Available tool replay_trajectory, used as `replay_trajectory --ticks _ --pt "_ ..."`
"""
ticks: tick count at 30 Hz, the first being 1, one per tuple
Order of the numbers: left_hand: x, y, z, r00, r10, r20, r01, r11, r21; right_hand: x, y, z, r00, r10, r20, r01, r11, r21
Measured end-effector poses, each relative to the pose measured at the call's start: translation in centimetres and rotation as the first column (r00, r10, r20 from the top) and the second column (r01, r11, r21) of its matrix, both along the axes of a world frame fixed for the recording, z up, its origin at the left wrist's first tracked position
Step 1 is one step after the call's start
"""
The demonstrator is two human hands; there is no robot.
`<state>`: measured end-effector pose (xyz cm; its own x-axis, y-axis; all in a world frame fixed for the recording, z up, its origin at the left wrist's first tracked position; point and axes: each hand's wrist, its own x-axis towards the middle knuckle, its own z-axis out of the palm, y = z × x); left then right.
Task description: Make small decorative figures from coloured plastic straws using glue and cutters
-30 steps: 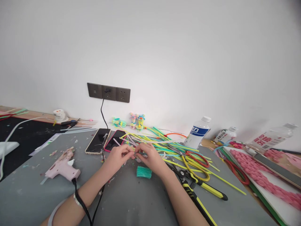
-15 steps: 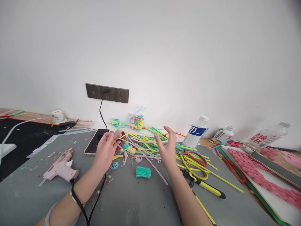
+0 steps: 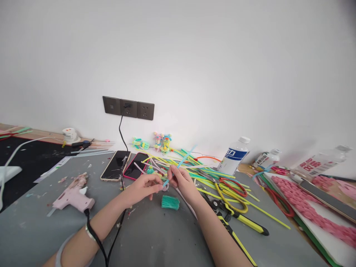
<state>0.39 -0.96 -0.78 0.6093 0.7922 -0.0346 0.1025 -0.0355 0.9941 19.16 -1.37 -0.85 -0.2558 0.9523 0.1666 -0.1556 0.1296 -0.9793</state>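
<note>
A light blue pipe cleaner (image 3: 183, 159) slants up and to the right between my two hands. My left hand (image 3: 145, 188) pinches its lower end. Higher along the same strip, the fingers of my right hand (image 3: 182, 182) are closed around it. Just below both hands, a short bundle of teal pipe cleaners (image 3: 170, 202) lies on the grey work surface. Under and behind my right hand spreads a loose pile of yellow, green and lilac pipe cleaners (image 3: 222, 177). A small teal and yellow piece (image 3: 150, 170) sits behind my hands, partly covered.
A pink glue gun (image 3: 73, 200) lies at left, its black cord passing my left forearm. Two phones (image 3: 114, 166) lie behind. At right are scissors (image 3: 232, 187), yellow-handled pliers (image 3: 250, 224) and a leaning bottle (image 3: 233, 157). Small pipe-cleaner figures (image 3: 162, 142) stand by the wall.
My right hand has come left and down, from spread fingers to a grip on the blue pipe cleaner. My left hand has moved right and lower with the strip.
</note>
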Motion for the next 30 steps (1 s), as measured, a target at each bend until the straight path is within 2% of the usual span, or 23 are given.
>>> replay_trajectory --ticks 4,12,21,25,30 --pt "-0.1 -0.3 0.1 0.992 -0.125 -0.014 0.123 0.986 -0.117 0.1 -0.3 0.3 0.998 0.060 0.024 -0.060 0.998 -0.014" --pt "-0.4 -0.6 0.6 0.978 -0.208 0.033 0.210 0.947 -0.242 -0.7 -1.1 0.3 0.985 0.141 0.096 -0.137 0.990 -0.040" --pt "-0.6 -0.5 0.7 0.968 -0.240 -0.069 0.230 0.965 -0.129 -0.7 -1.2 0.5 0.987 0.125 0.104 -0.128 0.991 0.023" --pt "-0.4 -0.4 0.9 0.984 -0.178 -0.021 0.175 0.979 -0.108 -0.6 -1.0 0.3 0.999 0.032 -0.021 -0.031 0.998 0.058" --pt "-0.2 0.0 0.6 0.997 0.057 0.048 -0.054 0.997 -0.064 -0.4 -0.7 0.4 0.973 -0.178 -0.146 0.193 0.977 0.093"
